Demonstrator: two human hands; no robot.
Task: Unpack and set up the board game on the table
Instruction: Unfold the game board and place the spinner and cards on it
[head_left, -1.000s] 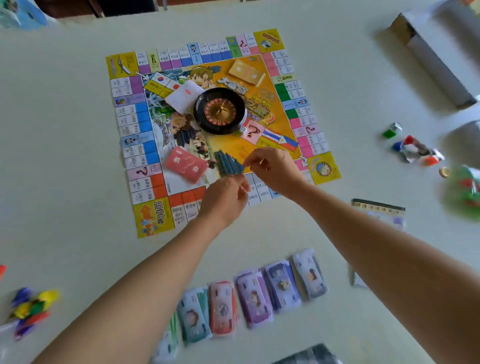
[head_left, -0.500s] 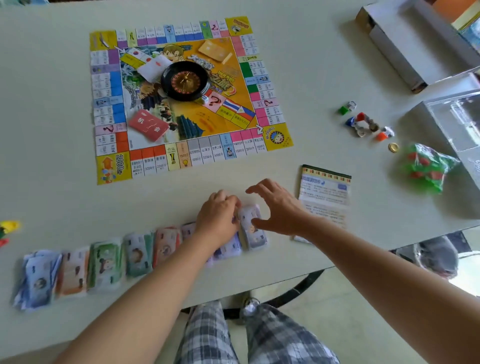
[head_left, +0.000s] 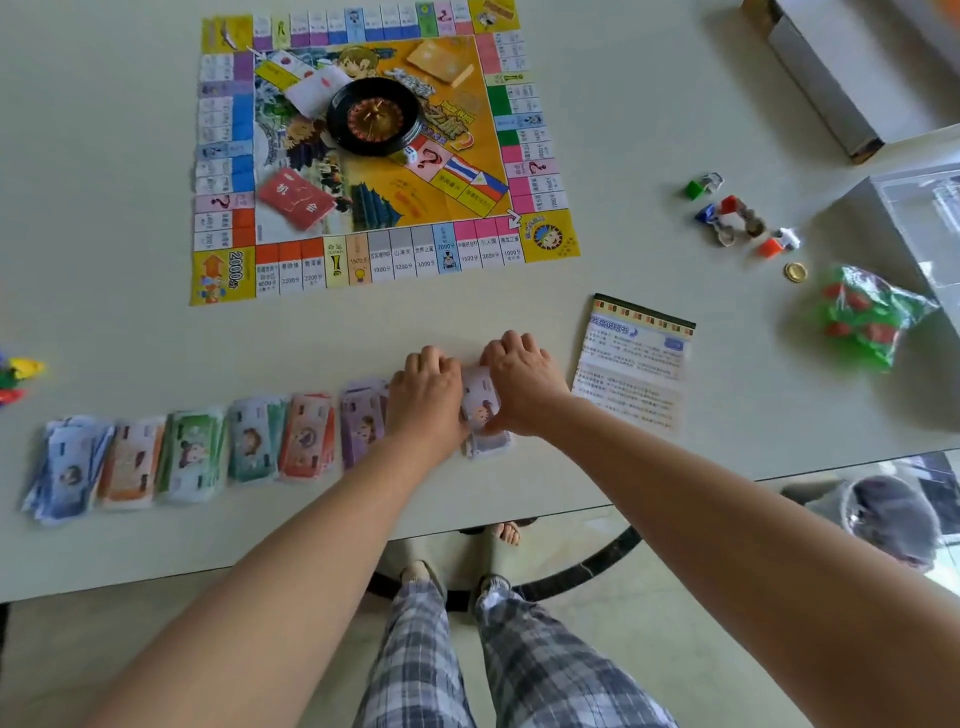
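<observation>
The colourful game board (head_left: 540, 244) lies flat at the table's far middle. On it sit a black roulette wheel (head_left: 373, 117), a red card stack (head_left: 296, 197), a white card stack (head_left: 317, 88), an orange card stack (head_left: 441, 62) and a white die (head_left: 410, 153). Several play money stacks (head_left: 192, 457) form a row along the near edge. My left hand (head_left: 426, 395) and my right hand (head_left: 522, 384) sit on either side of the rightmost money stack (head_left: 480, 410), fingers curled, squeezing it between them. My left hand hides the neighbouring stack.
A rules leaflet (head_left: 636, 358) lies right of my hands. Further right are small coloured tokens (head_left: 727, 218), a gold coin (head_left: 795, 270), a bag of green and red pieces (head_left: 867, 317), a clear lid (head_left: 924, 218) and the open box (head_left: 852, 67). Coloured pawns (head_left: 15, 374) lie at the far left.
Both hands came back from the board to the money row at the near edge. The right hand, spread above the rightmost stack before, now closes on it together with the left.
</observation>
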